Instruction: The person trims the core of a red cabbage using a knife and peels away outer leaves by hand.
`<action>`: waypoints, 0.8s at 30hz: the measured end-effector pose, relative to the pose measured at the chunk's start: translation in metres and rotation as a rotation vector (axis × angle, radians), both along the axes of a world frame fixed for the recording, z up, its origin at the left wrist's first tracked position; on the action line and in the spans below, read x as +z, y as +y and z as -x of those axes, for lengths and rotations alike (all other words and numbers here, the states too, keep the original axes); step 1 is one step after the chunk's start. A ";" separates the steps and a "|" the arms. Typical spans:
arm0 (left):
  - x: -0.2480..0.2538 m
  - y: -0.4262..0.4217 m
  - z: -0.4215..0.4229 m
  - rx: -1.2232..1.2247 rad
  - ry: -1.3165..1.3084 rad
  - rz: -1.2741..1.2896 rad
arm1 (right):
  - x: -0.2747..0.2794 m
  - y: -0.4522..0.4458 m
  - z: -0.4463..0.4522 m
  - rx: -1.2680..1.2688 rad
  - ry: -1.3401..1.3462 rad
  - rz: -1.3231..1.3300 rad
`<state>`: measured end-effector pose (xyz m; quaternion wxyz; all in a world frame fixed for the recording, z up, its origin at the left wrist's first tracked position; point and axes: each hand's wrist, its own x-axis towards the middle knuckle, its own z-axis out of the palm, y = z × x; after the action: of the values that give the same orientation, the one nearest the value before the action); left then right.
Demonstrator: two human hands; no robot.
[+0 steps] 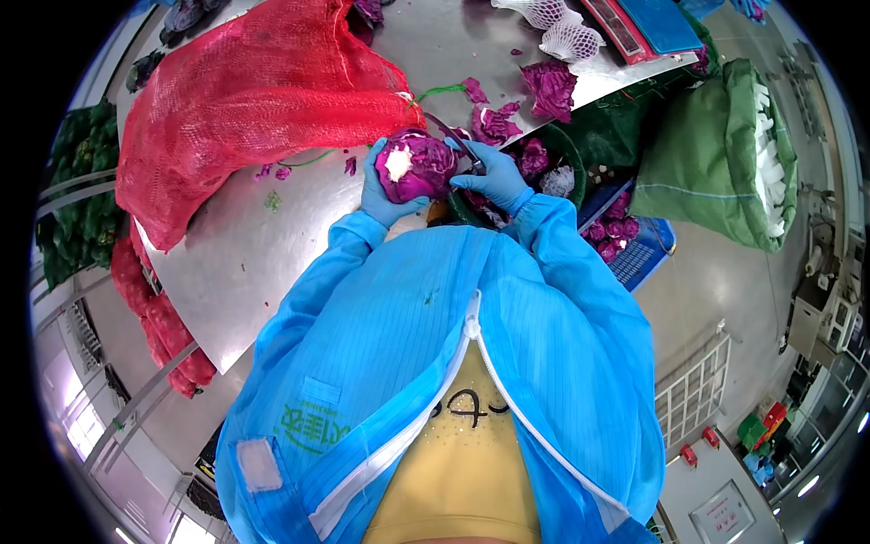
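My left hand [379, 198], in a blue glove, is wrapped round the left and lower side of a red cabbage [428, 166]. The cabbage's pale cut stem end faces left and up. My gloved right hand [498, 179] is closed round a slim dark knife [444, 130] at the cabbage's right side. The knife reaches up and left past the cabbage's top; which part of it is blade I cannot tell exactly. Loose purple leaves [495, 123] lie just beyond my hands. Below my right hand is a dark green bin [580, 172] holding cabbage leaves.
A full red mesh sack [263, 100] lies across the metal table [245, 281]. White foam nets [571, 41] and a blue-and-red item [657, 25] sit at the far edge. On the right are a blue crate [648, 254] with purple pieces and a green sack [711, 154].
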<state>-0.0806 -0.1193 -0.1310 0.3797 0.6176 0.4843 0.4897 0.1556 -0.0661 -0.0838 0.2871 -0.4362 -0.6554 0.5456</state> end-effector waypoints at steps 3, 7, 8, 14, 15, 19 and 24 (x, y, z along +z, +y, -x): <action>-0.007 0.004 0.013 0.030 -0.045 0.115 | -0.004 0.005 0.014 -0.046 -0.058 -0.079; 0.008 0.003 0.010 0.073 -0.257 0.291 | 0.009 0.014 0.019 -0.049 -0.171 -0.173; 0.012 0.003 0.008 0.064 -0.298 0.293 | 0.011 0.015 0.020 -0.050 -0.191 -0.186; 0.008 0.004 0.012 0.044 -0.243 0.247 | -0.011 0.017 0.024 -0.106 0.109 -0.056; 0.011 0.004 0.012 0.034 -0.249 0.269 | -0.013 0.020 0.024 -0.104 0.110 -0.055; 0.004 0.006 0.016 0.011 -0.296 0.292 | -0.009 0.031 0.016 0.074 0.178 0.158; 0.008 0.009 0.019 0.060 -0.143 0.272 | 0.001 0.028 0.012 0.146 0.128 0.239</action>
<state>-0.0994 -0.1104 -0.1230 0.4786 0.5093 0.5361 0.4735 0.1435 -0.0381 -0.0832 0.2339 -0.3828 -0.5961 0.6659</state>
